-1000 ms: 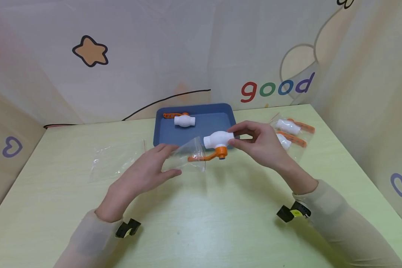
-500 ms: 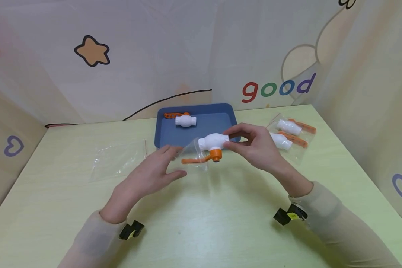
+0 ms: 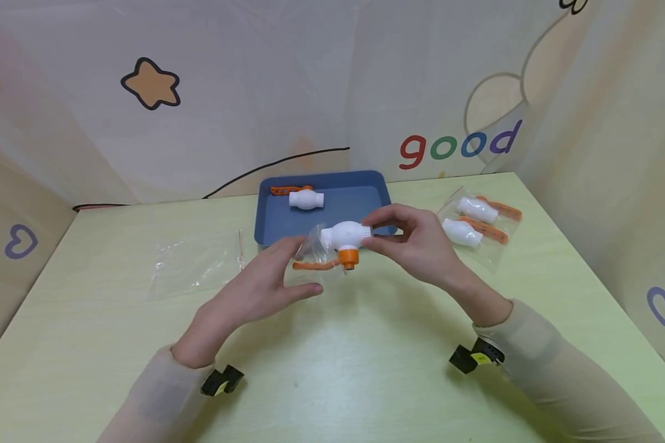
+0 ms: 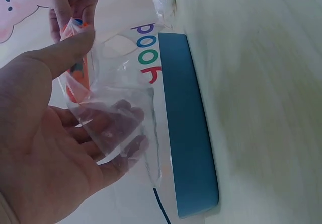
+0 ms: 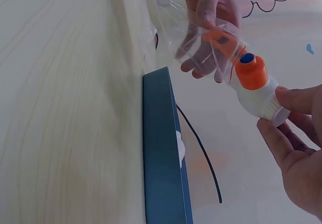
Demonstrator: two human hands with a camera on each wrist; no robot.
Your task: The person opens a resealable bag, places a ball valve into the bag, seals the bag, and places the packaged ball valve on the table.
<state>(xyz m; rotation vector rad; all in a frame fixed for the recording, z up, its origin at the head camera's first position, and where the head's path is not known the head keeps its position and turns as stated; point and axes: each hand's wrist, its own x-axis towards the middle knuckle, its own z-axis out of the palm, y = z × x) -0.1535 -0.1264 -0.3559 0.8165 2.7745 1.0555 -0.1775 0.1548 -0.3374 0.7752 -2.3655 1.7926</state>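
My right hand [image 3: 418,246] pinches one end of a white plastic ball valve [image 3: 346,235] between thumb and fingertips. The valve's orange handle [image 5: 225,44] points left and lies inside a clear zip bag [image 4: 121,83]. In the head view the bag's mouth also covers the valve's left end. My left hand [image 3: 257,286] holds the bag from the left, fingers loosely curled behind it and thumb on the near side. Through the film some of those fingers [image 4: 121,118] show in the left wrist view. All of this is above the table, in front of the blue tray [image 3: 360,197].
Another white valve [image 3: 306,199] with an orange handle lies in the tray. At the right, bagged valves [image 3: 462,232] rest on the table. A flat clear bag [image 3: 194,261] lies at the left. A printed curtain [image 3: 288,80] hangs behind the table.
My right hand has moved left with the valve, bringing its handle and left end deeper into the bag. My left hand has shifted slightly right.
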